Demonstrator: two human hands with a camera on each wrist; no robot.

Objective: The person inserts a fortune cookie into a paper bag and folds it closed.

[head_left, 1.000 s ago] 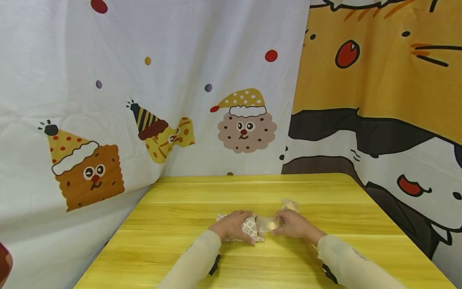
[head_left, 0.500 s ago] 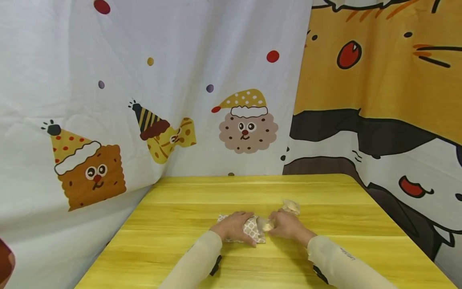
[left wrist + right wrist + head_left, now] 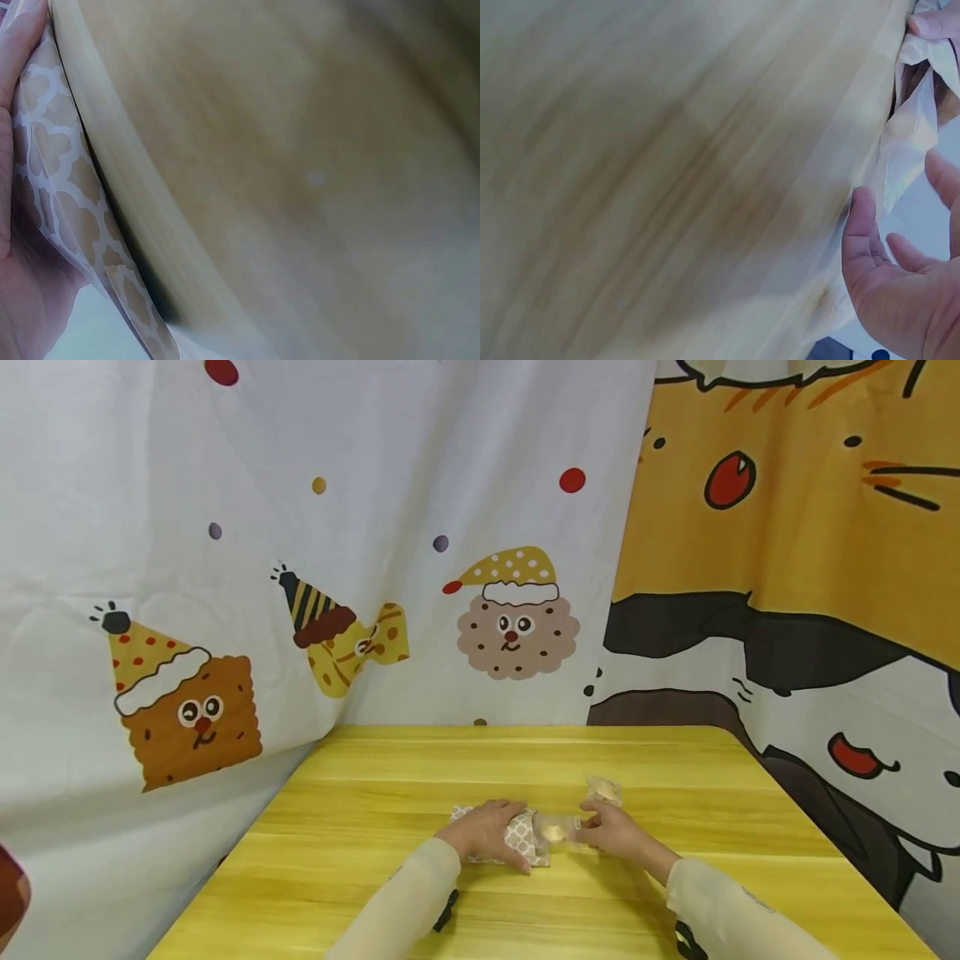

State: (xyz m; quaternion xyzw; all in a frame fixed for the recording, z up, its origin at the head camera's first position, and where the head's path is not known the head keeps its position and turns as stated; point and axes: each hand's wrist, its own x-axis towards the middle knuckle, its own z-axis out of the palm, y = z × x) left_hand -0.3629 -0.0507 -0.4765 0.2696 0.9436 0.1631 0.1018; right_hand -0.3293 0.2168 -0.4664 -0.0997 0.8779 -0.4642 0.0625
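A small beige paper bag (image 3: pixel 521 833) with a white lattice pattern lies flat on the table, its mouth facing right. My left hand (image 3: pixel 486 832) grips it from above, thumb on the near side, fingers over the far side; the left wrist view shows the patterned bag (image 3: pixel 64 172) against the palm. From the mouth sticks a clear plastic packet (image 3: pixel 553 833) with a pale yellow piece inside. At that packet's right end is my right hand (image 3: pixel 615 832), fingertips touching or close to its edge. In the right wrist view the right hand's fingers (image 3: pixel 861 217) are spread apart beside the clear film (image 3: pixel 909 146).
Behind the right hand lies a second clear packet (image 3: pixel 604 789) with a pale yellow content. The wood-grain table (image 3: pixel 360 768) reaches back to a white curtain (image 3: pixel 420 435) with cartoon prints. An orange and black printed curtain (image 3: pixel 690 552) hangs at the right.
My right hand went left toward the bag's mouth with the packet, then drew back right, its fingers loosening. The packet sits further left, partly in the mouth. The left hand stayed on the bag.
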